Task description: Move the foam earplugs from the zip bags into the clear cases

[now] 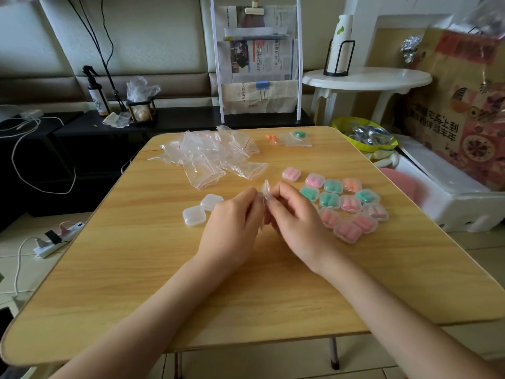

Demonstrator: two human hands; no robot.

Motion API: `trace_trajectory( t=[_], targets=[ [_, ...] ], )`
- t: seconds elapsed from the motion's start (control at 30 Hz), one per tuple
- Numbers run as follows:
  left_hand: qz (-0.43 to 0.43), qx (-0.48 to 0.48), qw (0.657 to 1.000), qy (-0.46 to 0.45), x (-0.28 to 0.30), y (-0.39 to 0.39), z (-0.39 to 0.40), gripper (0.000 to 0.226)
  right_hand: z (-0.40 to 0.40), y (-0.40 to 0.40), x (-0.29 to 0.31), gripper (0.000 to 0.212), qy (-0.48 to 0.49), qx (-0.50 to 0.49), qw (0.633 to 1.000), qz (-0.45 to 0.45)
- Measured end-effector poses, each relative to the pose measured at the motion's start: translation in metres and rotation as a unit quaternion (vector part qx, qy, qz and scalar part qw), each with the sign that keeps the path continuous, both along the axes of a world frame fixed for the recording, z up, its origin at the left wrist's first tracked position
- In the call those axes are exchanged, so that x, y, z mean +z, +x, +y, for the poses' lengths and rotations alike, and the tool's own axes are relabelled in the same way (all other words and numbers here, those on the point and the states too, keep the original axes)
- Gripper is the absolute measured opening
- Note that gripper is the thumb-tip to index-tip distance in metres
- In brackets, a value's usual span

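My left hand (235,222) and my right hand (295,217) meet above the middle of the wooden table (246,291), both pinching one small clear case (266,190) held on edge between the fingertips. Its contents are hidden. Two empty clear cases (194,215) lie just left of my left hand. Several filled cases (347,203) with pink, green and orange earplugs sit in a cluster to the right. At the far edge lie a zip bag with orange earplugs (272,138) and a zip bag with green earplugs (300,136).
A heap of empty zip bags (213,154) covers the table's far left. Off the right edge stand a yellow basket (363,135), a white foam box (442,187) and a white round side table (366,77). A power strip (58,239) lies on the floor to the left.
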State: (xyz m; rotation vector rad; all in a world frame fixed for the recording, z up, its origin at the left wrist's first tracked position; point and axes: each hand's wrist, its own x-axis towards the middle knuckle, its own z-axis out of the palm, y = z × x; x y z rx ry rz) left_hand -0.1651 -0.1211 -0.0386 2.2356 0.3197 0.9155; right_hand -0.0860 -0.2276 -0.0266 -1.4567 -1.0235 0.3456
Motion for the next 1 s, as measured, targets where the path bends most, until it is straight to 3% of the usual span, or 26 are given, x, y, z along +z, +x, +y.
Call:
trace_trajectory(
  t=[0.07, 0.2, 0.3, 0.43, 0.53, 0.63, 0.83, 0.93, 1.0],
  targets=[
    [0.0, 0.028, 0.998, 0.054, 0.0, -0.001, -0.001, 0.033, 0.002, 0.0, -0.005, 0.022, -0.017, -0.036, 0.995, -0.087],
    [0.003, 0.065, 0.992, 0.11, -0.001, 0.0, -0.004, 0.033, 0.004, 0.004, -0.011, 0.027, -0.034, -0.093, 0.985, -0.144],
    [-0.003, 0.125, 0.986, 0.111, 0.003, 0.0, -0.003, 0.028, 0.003, 0.005, -0.012, 0.031, -0.048, -0.144, 0.966, -0.21],
    [0.022, 0.182, 0.977, 0.107, 0.009, -0.002, -0.003, 0.027, 0.004, 0.003, -0.011, 0.02, -0.011, -0.201, 0.94, -0.275],
    [0.005, 0.188, 0.973, 0.133, 0.008, -0.002, -0.004, 0.03, 0.004, 0.006, -0.008, 0.013, 0.024, -0.227, 0.908, -0.353],
    [-0.015, 0.159, 0.977, 0.143, 0.007, -0.002, -0.002, 0.032, 0.003, 0.006, -0.01, 0.012, -0.011, -0.222, 0.889, -0.401],
    [-0.039, 0.039, 0.953, 0.297, 0.002, -0.004, -0.013, 0.032, 0.001, 0.005, -0.007, 0.026, -0.198, -0.205, 0.907, -0.311],
    [-0.044, 0.035, 0.952, 0.301, 0.002, -0.005, -0.013, 0.032, 0.001, 0.006, -0.009, 0.032, -0.177, -0.189, 0.921, -0.289],
    [-0.04, 0.042, 0.965, 0.256, 0.004, -0.007, -0.011, 0.033, 0.003, 0.007, -0.01, 0.028, -0.153, -0.191, 0.936, -0.255]
  ],
)
